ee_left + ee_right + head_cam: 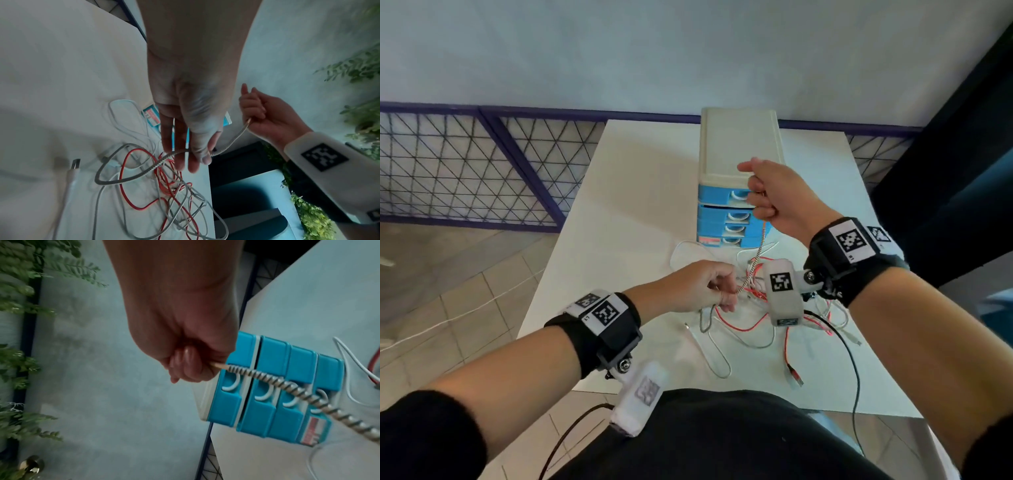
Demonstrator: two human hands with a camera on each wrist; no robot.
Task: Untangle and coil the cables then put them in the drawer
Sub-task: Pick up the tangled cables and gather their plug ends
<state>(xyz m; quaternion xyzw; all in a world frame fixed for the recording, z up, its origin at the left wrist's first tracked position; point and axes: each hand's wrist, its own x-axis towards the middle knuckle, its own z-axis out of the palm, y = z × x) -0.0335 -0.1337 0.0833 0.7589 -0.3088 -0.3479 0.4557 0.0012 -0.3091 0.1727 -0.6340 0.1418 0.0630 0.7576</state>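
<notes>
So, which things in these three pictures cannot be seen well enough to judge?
- The end of the braided grey-and-white cable: hidden inside the right hand in all views.
- What the blue plastic drawers hold: all fronts look shut.
- The red label on the lowest drawer: blurred, unreadable.
- How the thin red cable and smooth white cables cross: partly covered by the left hand and the right wrist camera.

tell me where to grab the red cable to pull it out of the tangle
Take the red cable by its free plug end, which lies clear of the tangle at the near edge of the table. Come from above and pinch just behind the plug; its middle loops cross under the white cables, so pulling there would likely tighten things.
</notes>
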